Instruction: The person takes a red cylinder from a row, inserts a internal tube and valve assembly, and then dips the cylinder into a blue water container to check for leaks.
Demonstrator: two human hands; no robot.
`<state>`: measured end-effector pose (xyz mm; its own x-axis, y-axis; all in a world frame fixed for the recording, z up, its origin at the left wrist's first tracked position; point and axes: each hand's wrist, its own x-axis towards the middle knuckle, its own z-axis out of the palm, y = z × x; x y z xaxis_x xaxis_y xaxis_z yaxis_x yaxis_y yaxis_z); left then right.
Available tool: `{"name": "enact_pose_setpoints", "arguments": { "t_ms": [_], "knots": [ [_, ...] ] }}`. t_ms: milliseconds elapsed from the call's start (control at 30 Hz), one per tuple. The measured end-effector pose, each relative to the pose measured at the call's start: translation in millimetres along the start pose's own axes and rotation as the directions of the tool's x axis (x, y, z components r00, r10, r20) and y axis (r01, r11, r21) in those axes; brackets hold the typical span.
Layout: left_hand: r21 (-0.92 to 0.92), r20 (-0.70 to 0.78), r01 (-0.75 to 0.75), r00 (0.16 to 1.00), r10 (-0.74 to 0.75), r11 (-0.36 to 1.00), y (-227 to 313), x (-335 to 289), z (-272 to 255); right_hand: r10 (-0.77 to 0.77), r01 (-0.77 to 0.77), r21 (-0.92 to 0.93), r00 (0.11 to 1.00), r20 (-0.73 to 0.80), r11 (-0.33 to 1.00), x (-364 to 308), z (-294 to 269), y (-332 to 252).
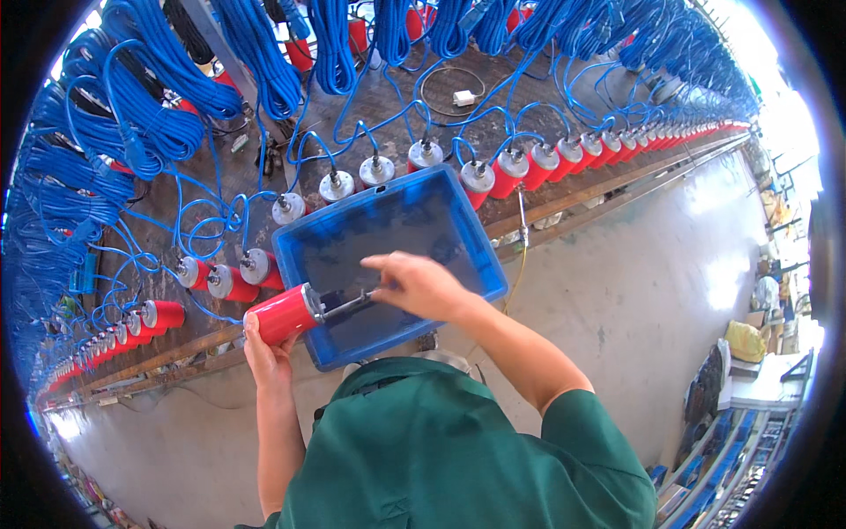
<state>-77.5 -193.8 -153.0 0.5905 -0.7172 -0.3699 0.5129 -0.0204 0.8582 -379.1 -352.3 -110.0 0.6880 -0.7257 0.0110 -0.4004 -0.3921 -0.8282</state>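
Tub (477, 234) directly before the person, at the worktop's (339, 115) near edge. Cylinders (507, 178) line the worktop to its left, right and behind; coiled cables (330, 53) lie farther back, beyond them.

Glossy cylinder (280, 316), seemingly metal

Clothing inspected: 1 dark green short-sleeved shirt (449, 450), 1 colour across its visible area, fabric smooth with soft creases. On the shirt's right side, 1 matching sleeve (599, 432), edge above the elbow. Beyond the shirt: 2 bare forearms, bare left hand (266, 354), bare right hand (418, 286).
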Motion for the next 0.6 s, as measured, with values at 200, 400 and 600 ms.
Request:
{"name": "enact_pose_setpoints", "arguments": {
  "t_ms": [200,400,600],
  "knots": [
    [-0.009,0.03,-0.002,1.0,0.003,1.0,1.2,-4.0,3.8,0.176,-0.311,-0.012,0.569,-0.803,0.95,-33.0,-95.3,141.3],
    [-0.021,0.033,0.027,0.999,-0.026,0.999,-0.1,1.6,-1.4,0.447,-0.789,-0.194,0.511,-0.734,0.583,-66.1,-111.8,274.2],
    [0.011,0.009,0.062,0.998,-0.063,0.998,-1.7,6.0,-7.1,0.61,-0.815,-0.15,0.528,-0.591,0.56,-57.5,-130.7,278.1]
  ]
}}
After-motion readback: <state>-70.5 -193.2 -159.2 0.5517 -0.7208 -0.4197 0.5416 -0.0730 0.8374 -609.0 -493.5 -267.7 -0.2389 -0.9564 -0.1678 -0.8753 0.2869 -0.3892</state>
